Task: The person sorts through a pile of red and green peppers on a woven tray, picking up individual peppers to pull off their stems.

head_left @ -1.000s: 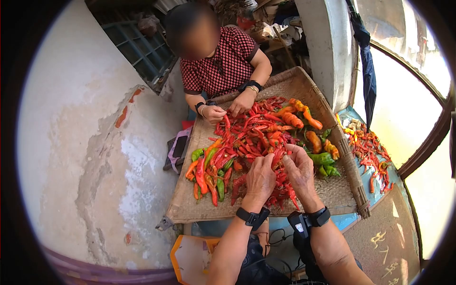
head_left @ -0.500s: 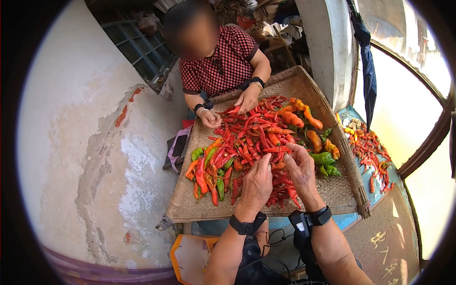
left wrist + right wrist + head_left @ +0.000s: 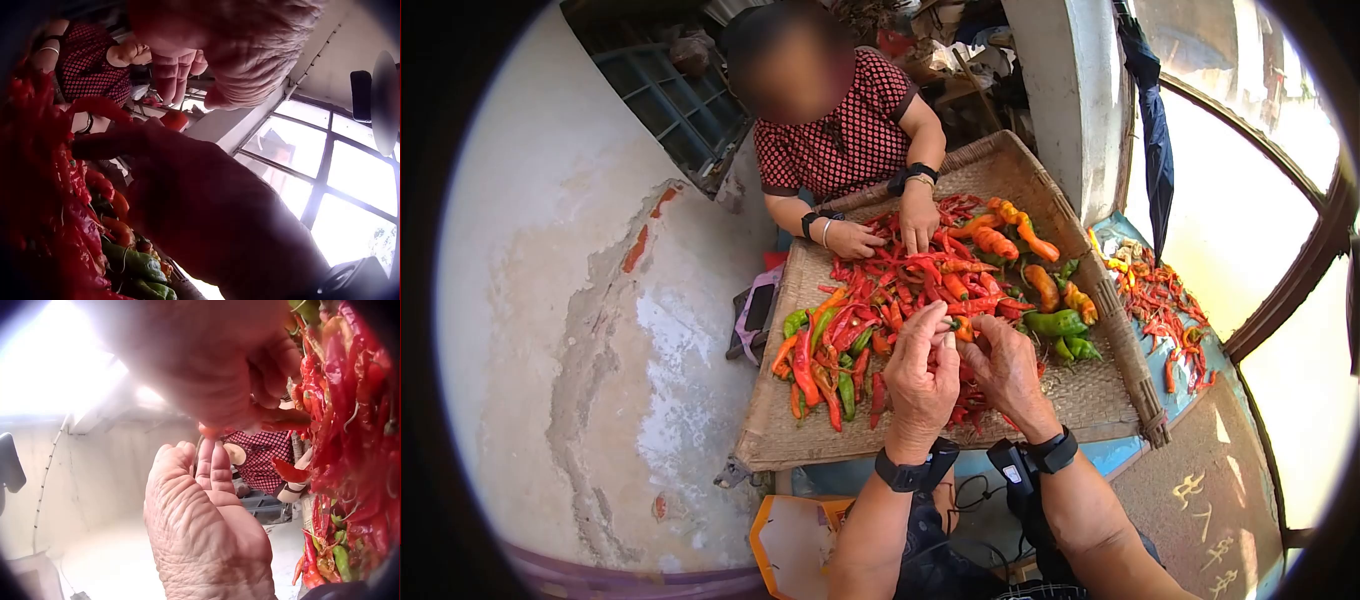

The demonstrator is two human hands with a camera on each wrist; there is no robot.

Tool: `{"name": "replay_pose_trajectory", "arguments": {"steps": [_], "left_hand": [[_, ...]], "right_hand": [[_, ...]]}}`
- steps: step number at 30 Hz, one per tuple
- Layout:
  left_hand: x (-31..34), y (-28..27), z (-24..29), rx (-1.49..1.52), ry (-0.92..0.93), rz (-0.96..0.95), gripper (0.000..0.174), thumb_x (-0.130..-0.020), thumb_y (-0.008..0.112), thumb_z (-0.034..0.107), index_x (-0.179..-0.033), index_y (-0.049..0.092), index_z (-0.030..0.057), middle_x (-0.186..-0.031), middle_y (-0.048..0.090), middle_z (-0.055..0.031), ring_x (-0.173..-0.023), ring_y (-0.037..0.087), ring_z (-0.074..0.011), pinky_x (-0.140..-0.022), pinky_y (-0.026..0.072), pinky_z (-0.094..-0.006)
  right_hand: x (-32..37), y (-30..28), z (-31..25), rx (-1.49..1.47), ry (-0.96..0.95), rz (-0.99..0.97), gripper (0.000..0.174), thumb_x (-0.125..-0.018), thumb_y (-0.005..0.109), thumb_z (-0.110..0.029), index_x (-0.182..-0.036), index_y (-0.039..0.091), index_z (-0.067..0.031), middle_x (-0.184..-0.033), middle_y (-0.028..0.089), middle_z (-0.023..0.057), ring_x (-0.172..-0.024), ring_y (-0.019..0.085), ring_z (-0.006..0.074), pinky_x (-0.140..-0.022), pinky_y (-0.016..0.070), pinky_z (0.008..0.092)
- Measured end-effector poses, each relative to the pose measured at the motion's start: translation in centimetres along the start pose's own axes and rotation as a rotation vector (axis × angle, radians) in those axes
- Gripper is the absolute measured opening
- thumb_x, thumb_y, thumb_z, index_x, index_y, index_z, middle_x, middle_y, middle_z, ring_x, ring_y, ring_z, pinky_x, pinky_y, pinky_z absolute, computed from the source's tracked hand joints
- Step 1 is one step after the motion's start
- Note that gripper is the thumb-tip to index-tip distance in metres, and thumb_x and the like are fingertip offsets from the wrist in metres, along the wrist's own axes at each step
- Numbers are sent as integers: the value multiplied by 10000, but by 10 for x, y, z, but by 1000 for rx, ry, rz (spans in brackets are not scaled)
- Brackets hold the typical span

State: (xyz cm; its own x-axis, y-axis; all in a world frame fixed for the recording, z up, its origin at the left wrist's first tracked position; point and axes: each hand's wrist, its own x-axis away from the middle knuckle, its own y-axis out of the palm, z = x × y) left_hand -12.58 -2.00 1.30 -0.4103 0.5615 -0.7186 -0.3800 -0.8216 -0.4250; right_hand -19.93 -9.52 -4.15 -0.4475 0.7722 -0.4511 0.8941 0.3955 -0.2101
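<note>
Over the pile of red peppers (image 3: 915, 285), my right hand (image 3: 1007, 372) pinches an orange-red pepper (image 3: 963, 328) with a green stem. My left hand (image 3: 922, 385) is just beside it, fingertips close to the stem end. In the left wrist view, the thumb and fingers of my left hand (image 3: 231, 53) stand apart, above the pepper's rounded red end (image 3: 175, 120). Seen from the right wrist, my right hand (image 3: 212, 362) partly covers the pepper, whose end (image 3: 209, 432) shows near my left fingers.
A shallow woven tray (image 3: 1090, 395) bears the peppers, with green peppers (image 3: 1057, 323) at right and mixed ones at left. Across it, another person (image 3: 840, 150) has both hands at the pile. More peppers (image 3: 1150, 300) lie on a blue sheet. An orange-edged box (image 3: 795, 545) stands below.
The red pepper between my hands half a second ago is no longer there; an orange-red one is. My left hand has turned more upright. The other person's hands have lowered onto the pile.
</note>
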Motion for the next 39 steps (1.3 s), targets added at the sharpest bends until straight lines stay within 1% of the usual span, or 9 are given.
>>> {"name": "replay_pose_trajectory", "arguments": {"steps": [5,7,12,17,21,23,26,31,39], "left_hand": [[1,3,-7,122,-119,102,304,-883,568,22,-1186,577,6,-1026,637,-146,-923,643,-213,-747,528,-299],[4,-7,-19,26,-218,-346,350,-877,571,28,-1219,526,-32,-1121,604,-209,-998,628,-290,-811,516,-369],[7,-5,-22,-70,-210,-371,337,-882,590,63,-1205,532,-16,-1047,639,-204,-950,649,-304,-811,513,-364],[-4,-17,-31,57,-496,-588,354,-871,602,56,-1205,509,-19,-970,648,-114,-834,622,-144,-741,506,-271],[-22,-22,-58,396,-571,-244,466,-900,599,110,-1301,414,-38,-1058,631,-138,-913,607,-137,-789,493,-267],[-33,-21,-85,271,-479,-1,646,-934,564,231,-1434,234,-13,-1249,545,-234,-1101,572,-246,-935,450,-343],[-28,-24,-100,177,-496,114,596,-933,559,269,-1399,324,-19,-1229,566,-228,-1094,587,-258,-932,459,-349],[-13,-25,-71,-248,-422,-435,322,-887,578,174,-1154,593,-5,-1063,638,-169,-952,624,-214,-820,500,-329],[16,-10,-57,-482,-39,-652,229,-789,669,137,-991,637,34,-944,613,-142,-886,565,-336,-787,463,-412]], "right_hand": [[-4,-3,-1,-228,177,-56,212,-906,579,-180,-815,564,10,-596,529,170,-539,542,304,-513,410,388],[-5,0,1,-245,146,-47,216,-916,563,-179,-817,560,13,-597,528,178,-534,535,307,-509,403,381],[-5,0,3,-227,118,-60,225,-933,528,-173,-823,550,23,-594,526,184,-534,537,313,-511,401,386],[-2,2,7,-197,80,-118,219,-920,548,-165,-985,603,37,-627,570,181,-551,567,296,-539,434,374],[-4,0,-2,-234,152,-81,236,-903,577,-151,-1039,610,40,-639,592,146,-543,554,221,-535,436,345],[-4,0,0,-255,140,-76,220,-891,593,-132,-1025,612,41,-625,571,102,-549,523,158,-523,424,315],[-7,-4,-1,-281,180,-28,214,-905,574,-109,-1058,602,37,-614,529,38,-567,488,105,-527,413,267],[-11,-5,8,-584,316,95,228,-961,512,-126,-1108,567,39,-727,544,-1,-647,487,62,-568,417,209],[-8,-4,5,-581,313,29,217,-928,528,-101,-1080,585,43,-706,544,-22,-637,477,47,-574,414,210]]}}
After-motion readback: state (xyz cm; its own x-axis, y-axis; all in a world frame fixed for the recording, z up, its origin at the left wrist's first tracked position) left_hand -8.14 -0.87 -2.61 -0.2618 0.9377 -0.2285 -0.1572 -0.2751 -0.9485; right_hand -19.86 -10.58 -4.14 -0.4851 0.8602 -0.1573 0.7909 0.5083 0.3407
